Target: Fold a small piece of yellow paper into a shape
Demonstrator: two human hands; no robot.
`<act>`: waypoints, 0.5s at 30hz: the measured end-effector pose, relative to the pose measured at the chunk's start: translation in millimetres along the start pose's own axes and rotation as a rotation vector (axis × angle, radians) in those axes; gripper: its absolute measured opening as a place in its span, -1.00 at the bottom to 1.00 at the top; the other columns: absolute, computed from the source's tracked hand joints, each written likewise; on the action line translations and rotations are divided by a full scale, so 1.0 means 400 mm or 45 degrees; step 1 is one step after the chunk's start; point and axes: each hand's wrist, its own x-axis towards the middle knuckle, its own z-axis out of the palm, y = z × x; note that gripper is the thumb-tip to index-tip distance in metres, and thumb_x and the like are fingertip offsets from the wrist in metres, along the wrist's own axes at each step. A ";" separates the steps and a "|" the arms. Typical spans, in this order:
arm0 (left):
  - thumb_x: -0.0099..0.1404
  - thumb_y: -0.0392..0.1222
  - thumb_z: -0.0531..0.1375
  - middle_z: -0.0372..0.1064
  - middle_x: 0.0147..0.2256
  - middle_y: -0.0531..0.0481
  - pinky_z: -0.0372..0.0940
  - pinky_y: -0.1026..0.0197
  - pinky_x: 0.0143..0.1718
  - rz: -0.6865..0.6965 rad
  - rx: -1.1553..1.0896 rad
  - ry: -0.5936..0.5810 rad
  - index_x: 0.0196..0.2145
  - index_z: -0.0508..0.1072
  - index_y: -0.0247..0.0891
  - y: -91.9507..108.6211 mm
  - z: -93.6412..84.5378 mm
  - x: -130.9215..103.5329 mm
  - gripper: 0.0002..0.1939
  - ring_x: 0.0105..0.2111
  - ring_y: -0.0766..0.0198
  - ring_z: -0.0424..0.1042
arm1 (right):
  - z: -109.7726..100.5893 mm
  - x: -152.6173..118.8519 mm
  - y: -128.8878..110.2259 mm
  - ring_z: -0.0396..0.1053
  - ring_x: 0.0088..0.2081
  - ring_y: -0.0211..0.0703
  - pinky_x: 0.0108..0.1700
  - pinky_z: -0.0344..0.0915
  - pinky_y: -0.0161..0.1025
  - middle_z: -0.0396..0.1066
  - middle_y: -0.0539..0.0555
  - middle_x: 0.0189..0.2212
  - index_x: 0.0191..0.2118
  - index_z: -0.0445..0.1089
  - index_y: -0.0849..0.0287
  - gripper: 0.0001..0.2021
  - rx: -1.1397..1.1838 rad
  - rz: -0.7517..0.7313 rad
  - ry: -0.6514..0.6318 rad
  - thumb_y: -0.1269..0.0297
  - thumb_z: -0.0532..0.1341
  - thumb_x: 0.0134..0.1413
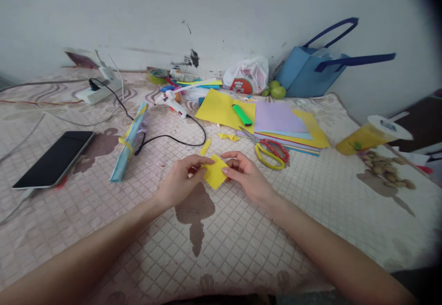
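One yellow paper square (216, 174) | left grip (180, 177), right grip (247, 175) are pinching opposite sides | risk: creasing, if pulling unevenly

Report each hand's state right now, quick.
Left hand: closed, pinching the small yellow square of paper at its left side.
Right hand: closed, pinching the same paper at its right side.

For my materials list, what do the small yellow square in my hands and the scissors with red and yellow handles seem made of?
The small yellow square looks like matte paper or thin card: flat, no shine. The scissors with red and yellow handles: grey blades suggest metal; bright, smooth-looking handles suggest plastic.
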 end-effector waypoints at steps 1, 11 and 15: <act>0.22 -0.22 0.14 0.48 -0.17 -0.13 0.34 0.09 -0.16 -0.013 -0.045 -0.022 -0.15 0.48 -0.29 -0.002 0.000 0.001 -0.75 -0.20 0.16 0.45 | 0.001 0.000 -0.002 0.29 -0.44 -0.32 -0.36 0.26 -0.30 0.33 -0.09 -0.48 -0.15 0.30 0.11 -0.71 -0.031 -0.014 0.019 0.32 0.30 -0.04; 0.13 -0.21 0.24 0.45 -0.25 -0.06 0.34 0.16 -0.27 -0.057 -0.158 -0.127 -0.18 0.42 -0.28 -0.024 0.019 -0.003 -0.73 -0.29 0.21 0.44 | 0.012 -0.005 0.003 0.26 -0.46 -0.32 -0.40 0.23 -0.32 0.27 -0.13 -0.48 -0.04 0.18 0.05 -0.59 -0.140 -0.044 -0.089 0.33 0.29 -0.02; 0.14 -0.24 0.21 0.44 -0.27 -0.04 0.32 0.19 -0.30 -0.018 -0.075 -0.067 -0.20 0.40 -0.27 -0.025 0.018 -0.001 -0.77 -0.29 0.23 0.42 | 0.009 -0.001 0.009 0.26 -0.49 -0.32 -0.42 0.24 -0.32 0.26 -0.14 -0.50 -0.05 0.16 0.04 -0.62 -0.188 -0.067 -0.082 0.32 0.26 0.01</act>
